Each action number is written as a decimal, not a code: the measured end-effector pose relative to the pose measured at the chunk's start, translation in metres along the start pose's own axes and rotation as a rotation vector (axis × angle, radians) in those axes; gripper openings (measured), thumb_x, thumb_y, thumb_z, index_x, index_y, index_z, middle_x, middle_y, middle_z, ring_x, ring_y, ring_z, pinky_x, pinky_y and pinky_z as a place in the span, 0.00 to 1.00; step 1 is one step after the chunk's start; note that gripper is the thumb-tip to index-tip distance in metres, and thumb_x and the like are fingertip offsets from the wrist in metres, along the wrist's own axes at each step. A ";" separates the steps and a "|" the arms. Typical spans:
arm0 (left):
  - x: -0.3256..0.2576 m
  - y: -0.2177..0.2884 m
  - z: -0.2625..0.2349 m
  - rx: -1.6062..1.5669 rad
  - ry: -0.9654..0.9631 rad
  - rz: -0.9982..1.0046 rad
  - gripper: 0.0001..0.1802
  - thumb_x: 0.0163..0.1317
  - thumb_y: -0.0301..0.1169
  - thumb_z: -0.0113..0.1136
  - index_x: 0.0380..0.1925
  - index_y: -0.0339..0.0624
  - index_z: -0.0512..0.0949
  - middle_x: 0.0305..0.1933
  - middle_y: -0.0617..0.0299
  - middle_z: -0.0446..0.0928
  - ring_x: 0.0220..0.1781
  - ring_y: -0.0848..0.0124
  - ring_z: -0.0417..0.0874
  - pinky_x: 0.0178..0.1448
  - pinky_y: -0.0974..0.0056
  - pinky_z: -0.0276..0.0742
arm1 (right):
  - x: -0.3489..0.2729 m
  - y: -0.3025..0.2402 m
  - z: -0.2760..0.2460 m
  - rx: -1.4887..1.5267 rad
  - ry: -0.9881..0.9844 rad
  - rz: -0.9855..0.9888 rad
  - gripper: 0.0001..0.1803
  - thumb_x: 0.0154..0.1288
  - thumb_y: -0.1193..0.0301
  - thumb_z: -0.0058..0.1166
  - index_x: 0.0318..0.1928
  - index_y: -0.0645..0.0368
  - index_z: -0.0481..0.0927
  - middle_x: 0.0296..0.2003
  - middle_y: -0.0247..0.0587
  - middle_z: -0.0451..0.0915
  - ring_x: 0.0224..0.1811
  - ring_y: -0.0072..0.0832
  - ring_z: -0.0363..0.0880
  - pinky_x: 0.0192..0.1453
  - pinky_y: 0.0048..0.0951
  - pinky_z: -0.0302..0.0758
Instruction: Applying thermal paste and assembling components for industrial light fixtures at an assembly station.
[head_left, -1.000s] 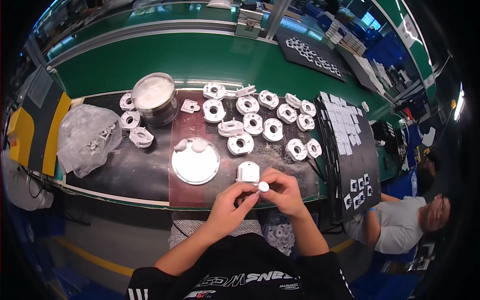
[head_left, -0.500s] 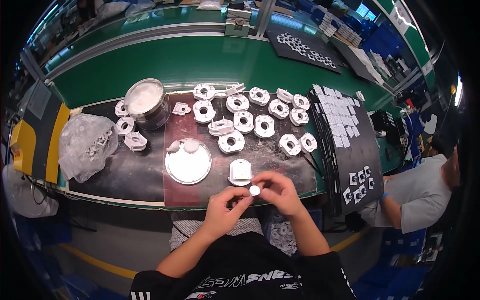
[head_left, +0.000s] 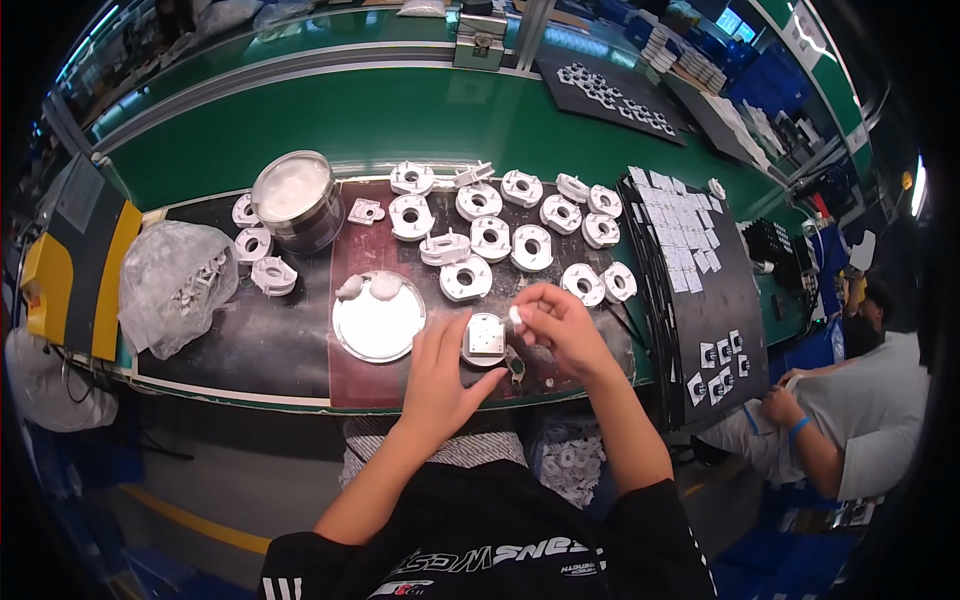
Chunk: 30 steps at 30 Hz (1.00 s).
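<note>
"What's the largest thing here?"

"The desk (head_left: 230, 372), across the middle of the frame. Left of centre stands a tin (head_left: 318, 230) of white material; below and right of it lies a round lid (head_left: 372, 330) with two white lumps on it."

"And the hands?"

"The left hand (head_left: 440, 372) comes up from the lower middle, fingers and thumb spread apart. The right hand (head_left: 562, 328) is right of centre and a little higher, thumb and fingertips brought together."

"What's between them?"

"A white housing (head_left: 486, 338), just below the centre of the frame, resting on the desk with its square face up. It's about as wide as it is tall, so I see no clear long axis."

"Which hand is nearer?"

"The left: it curves around the housing's left and lower sides. Whether it presses, I can't tell. The right stands apart, to the upper right."

"And the smallest thing?"

"A small white piece (head_left: 515, 314), pinched by the right hand. It looks slightly taller than wide, its longer axis near upright. From there, the housing lies down and to the left, across a narrow gap."
</note>
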<state>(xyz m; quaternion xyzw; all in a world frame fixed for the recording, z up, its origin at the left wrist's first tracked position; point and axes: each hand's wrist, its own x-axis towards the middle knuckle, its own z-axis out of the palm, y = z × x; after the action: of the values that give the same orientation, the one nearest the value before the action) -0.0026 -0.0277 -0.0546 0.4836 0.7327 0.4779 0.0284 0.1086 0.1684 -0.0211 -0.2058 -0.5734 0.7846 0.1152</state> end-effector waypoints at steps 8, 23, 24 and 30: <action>0.006 -0.013 0.017 0.056 -0.026 -0.044 0.45 0.52 0.38 0.81 0.67 0.31 0.70 0.63 0.44 0.77 0.63 0.46 0.76 0.68 0.49 0.73 | 0.026 0.014 -0.003 -0.061 -0.014 0.050 0.07 0.76 0.70 0.61 0.48 0.57 0.82 0.36 0.30 0.86 0.32 0.13 0.78 0.35 0.14 0.69; 0.006 -0.014 0.017 0.037 -0.019 -0.035 0.43 0.50 0.36 0.82 0.65 0.32 0.72 0.60 0.45 0.79 0.60 0.47 0.78 0.65 0.50 0.76 | 0.026 0.009 -0.005 -0.073 -0.036 0.092 0.07 0.75 0.70 0.61 0.47 0.58 0.82 0.35 0.31 0.86 0.31 0.13 0.77 0.35 0.14 0.69; 0.006 -0.015 0.017 0.037 -0.019 -0.037 0.43 0.50 0.36 0.82 0.65 0.32 0.72 0.60 0.45 0.79 0.60 0.47 0.78 0.65 0.50 0.76 | 0.026 0.009 -0.005 -0.074 -0.036 0.092 0.07 0.75 0.70 0.61 0.47 0.58 0.82 0.35 0.31 0.86 0.31 0.13 0.77 0.35 0.14 0.69; 0.006 -0.017 0.018 0.034 -0.013 -0.029 0.43 0.50 0.36 0.82 0.65 0.33 0.72 0.60 0.45 0.79 0.59 0.47 0.78 0.65 0.50 0.76 | 0.026 0.006 0.000 -0.089 -0.029 0.099 0.07 0.75 0.71 0.62 0.47 0.60 0.82 0.35 0.32 0.85 0.31 0.14 0.77 0.37 0.16 0.73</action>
<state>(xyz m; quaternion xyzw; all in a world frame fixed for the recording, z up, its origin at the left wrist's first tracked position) -0.0081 -0.0127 -0.0739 0.4764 0.7475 0.4618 0.0317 0.0858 0.1769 -0.0317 -0.2276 -0.5984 0.7659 0.0589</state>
